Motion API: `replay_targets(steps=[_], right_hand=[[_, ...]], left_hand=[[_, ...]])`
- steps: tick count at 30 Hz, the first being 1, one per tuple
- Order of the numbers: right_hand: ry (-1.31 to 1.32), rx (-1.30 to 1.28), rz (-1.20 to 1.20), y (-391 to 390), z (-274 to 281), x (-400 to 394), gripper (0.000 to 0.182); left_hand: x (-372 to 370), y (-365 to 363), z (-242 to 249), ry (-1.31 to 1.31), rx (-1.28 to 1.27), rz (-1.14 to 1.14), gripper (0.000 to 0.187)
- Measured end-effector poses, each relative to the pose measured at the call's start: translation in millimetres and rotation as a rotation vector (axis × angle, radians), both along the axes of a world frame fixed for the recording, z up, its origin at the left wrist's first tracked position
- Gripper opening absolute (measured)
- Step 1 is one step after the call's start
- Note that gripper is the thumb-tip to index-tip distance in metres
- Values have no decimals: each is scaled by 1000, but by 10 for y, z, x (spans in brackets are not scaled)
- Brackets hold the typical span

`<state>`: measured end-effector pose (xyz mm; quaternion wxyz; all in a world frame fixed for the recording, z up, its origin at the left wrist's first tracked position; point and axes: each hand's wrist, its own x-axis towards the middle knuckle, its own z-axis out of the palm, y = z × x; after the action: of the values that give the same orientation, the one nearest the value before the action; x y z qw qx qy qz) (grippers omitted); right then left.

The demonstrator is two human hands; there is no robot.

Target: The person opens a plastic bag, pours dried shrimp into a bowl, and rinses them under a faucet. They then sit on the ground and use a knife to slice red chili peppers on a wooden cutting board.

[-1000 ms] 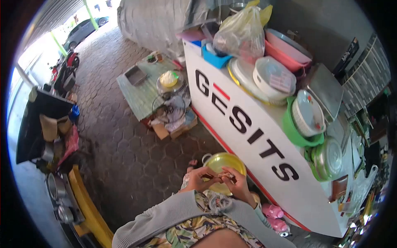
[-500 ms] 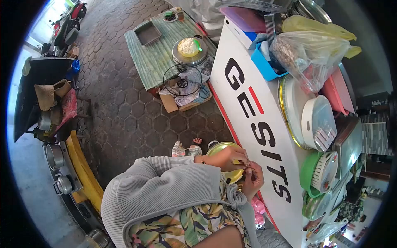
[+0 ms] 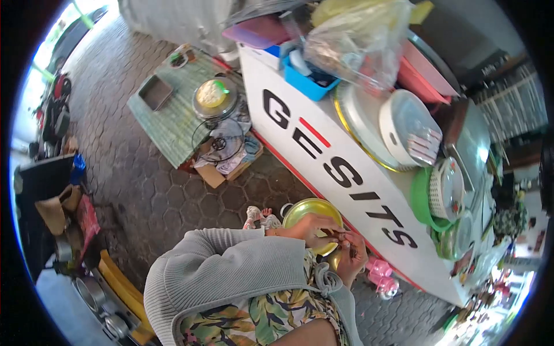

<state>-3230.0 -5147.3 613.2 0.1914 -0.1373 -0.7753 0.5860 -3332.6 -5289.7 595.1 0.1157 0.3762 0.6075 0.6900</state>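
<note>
Piece (image 3: 330, 233), small and blurred, sits pinched in your left hand (image 3: 313, 227) and right hand (image 3: 351, 259), both grips closed, by yellow basin (image 3: 298, 213); amount done or left unclear.

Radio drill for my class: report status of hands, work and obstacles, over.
Left hand pinching small dark piece, identity unclear. Right hand meeting it, grip unclear. Yellow bowl partly hidden behind left hand. White panel close by; nothing visibly blocking.
</note>
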Motion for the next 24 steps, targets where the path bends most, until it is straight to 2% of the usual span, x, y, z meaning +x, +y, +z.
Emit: replay_targets(steps=[2,4,5,6,8,11,16,20,22,24], right_hand=[[-68,-33,-55,23,30,103,8],[1,29,-161,51,57,159,9],[-40,-11,-140,58,74,189,10],[-77,-61,-108,59,83,249,11],[-56,-62,-176,56,82,348,11],[4,10,-135,106,80,404,10],[-20,-15,-168,146,158,563,10],[34,30,-169,174,139,659,11],[14,25,-167,168,235,699,11],[17,127,-177,236,140,777,11]], left_hand=[[40,49,61,-19,-39,-59,32],[25,143,45,112,-143,-89,32],[48,157,29,114,-246,-112,28],[98,204,-8,134,-236,-199,28],[182,228,-106,-8,-203,-141,24],[243,291,-84,34,-202,-156,23],[370,384,125,31,-235,-196,22],[479,418,-14,77,-213,-205,20],[542,415,-61,-19,-325,-224,20],[591,441,-33,0,-316,-220,21]])
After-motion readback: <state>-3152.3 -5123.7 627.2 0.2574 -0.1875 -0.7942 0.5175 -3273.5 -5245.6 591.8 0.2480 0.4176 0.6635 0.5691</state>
